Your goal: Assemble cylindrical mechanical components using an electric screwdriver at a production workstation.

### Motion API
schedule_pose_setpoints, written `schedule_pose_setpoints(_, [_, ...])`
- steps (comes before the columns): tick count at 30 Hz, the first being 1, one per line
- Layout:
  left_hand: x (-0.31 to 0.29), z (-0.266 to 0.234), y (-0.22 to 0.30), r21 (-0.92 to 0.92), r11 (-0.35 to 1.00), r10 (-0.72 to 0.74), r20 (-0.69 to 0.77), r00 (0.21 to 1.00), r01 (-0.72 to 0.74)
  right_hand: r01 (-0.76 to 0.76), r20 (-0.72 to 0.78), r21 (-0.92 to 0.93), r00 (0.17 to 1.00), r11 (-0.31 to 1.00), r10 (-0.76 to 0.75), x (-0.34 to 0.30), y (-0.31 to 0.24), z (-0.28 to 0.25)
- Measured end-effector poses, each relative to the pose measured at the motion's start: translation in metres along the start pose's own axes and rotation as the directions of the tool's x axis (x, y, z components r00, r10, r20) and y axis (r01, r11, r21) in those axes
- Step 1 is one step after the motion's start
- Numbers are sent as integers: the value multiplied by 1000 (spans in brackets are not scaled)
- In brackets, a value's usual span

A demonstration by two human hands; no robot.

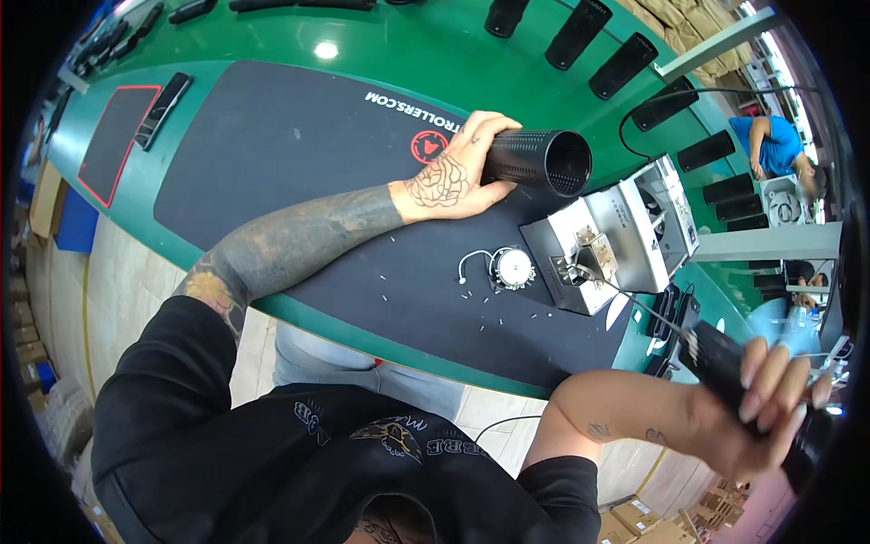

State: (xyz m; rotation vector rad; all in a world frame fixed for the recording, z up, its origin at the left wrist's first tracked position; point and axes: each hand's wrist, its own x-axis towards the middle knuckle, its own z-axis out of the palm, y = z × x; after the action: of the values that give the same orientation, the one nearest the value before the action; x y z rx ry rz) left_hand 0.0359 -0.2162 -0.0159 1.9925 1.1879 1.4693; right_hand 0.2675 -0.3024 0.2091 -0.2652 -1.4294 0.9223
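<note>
My left hand (pixel 453 177) is closed round a black perforated tube (pixel 536 161), which lies on its side with its open end facing right. At the lower right my right hand (pixel 759 412) grips a black electric screwdriver (pixel 716 358). The long thin bit points up and left, with its tip at the front of a silver metal screw feeder (pixel 625 218). Between the tube and my body, a small round silver-white speaker driver (pixel 514 268) with a short white cable rests on the mat. Several tiny screws (pixel 483 326) are scattered around it.
A dark grey mat (pixel 272 145) covers part of the green table (pixel 299 36). Several black tubes (pixel 623 65) stand along the far and right edges. A black cable loops behind the feeder, near a metal post (pixel 766 243). Another person in blue (pixel 770 145) is beyond, at right.
</note>
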Motion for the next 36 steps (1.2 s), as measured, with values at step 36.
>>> schedule_pose_setpoints(36, [-1, -8, -5, -123, 985, 127, 41, 991, -121, -31, -45, 379, 998, 925, 52, 7, -1, -20])
